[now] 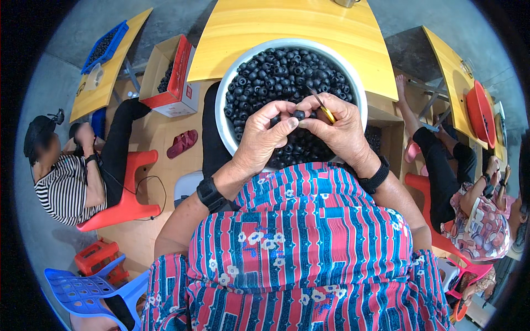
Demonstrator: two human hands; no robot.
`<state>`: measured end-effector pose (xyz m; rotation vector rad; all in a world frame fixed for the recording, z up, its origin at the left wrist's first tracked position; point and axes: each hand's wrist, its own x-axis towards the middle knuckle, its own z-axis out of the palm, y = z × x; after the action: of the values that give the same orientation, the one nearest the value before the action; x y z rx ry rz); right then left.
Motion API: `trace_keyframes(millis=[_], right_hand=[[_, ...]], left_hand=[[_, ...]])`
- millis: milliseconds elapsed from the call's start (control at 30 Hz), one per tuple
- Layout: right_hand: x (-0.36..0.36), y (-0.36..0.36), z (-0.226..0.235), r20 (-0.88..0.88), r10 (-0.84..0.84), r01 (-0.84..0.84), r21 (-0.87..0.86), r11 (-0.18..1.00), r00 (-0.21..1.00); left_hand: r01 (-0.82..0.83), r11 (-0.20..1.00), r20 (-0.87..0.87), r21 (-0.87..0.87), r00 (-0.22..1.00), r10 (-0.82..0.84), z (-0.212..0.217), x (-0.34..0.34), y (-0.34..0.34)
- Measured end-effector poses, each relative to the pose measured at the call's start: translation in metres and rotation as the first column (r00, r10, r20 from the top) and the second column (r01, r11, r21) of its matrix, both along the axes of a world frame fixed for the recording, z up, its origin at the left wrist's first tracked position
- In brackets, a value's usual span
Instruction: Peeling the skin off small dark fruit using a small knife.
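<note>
A large pale metal basin (360, 96) in front of me is filled with small black round pieces (270, 77), many with a round opening in one side. Above the heap, my left hand (266, 132) is closed, pinching one black round piece (298, 115) between thumb and fingers. My right hand (339, 127) meets it fingertip to fingertip, its thumb close against the same piece. It also grips a small pointed tool with a yellow handle (327, 113), the dark tip directed up and left. The tool's exact kind is unclear.
A yellow wooden table (237, 27) stands beyond the basin. At left are a red-and-white carton (179, 91) of black pieces, a pink slipper (182, 143) and a person on a red chair (130, 187). To the right, other people sit near a red basin (479, 113).
</note>
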<state>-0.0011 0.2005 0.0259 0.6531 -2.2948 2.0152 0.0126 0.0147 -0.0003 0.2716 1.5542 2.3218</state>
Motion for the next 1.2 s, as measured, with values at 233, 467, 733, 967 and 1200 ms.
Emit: trace_keyframes(millis=[233, 467, 733, 967, 1200], right_hand=[[0.002, 0.000, 0.003, -0.016, -0.007, 0.007, 0.014, 1.000, 1.000], [0.003, 0.009, 0.010, -0.329, 0.049, 0.075, 0.354, 0.932, 0.943], [0.010, 0.005, 0.013, -0.379, 0.068, 0.147, 0.510, 0.848, 0.923], [0.011, 0.004, 0.014, -0.388, 0.100, 0.127, 0.518, 0.846, 0.916], [0.011, 0.004, 0.011, -0.396, 0.086, 0.139, 0.505, 0.852, 0.914]], left_hand=[[0.145, 0.981, 0.054, 0.131, 0.987, -0.153, -0.002, -0.002, -0.005], [0.072, 0.993, -0.006, 0.093, 0.997, -0.072, -0.003, 0.003, -0.009], [0.089, 0.990, -0.025, 0.108, 0.996, -0.087, -0.008, 0.002, -0.014], [0.106, 0.987, 0.011, 0.124, 0.994, -0.108, -0.007, 0.003, -0.015], [0.157, 0.968, 0.041, 0.193, 0.985, -0.168, -0.007, 0.003, -0.013]])
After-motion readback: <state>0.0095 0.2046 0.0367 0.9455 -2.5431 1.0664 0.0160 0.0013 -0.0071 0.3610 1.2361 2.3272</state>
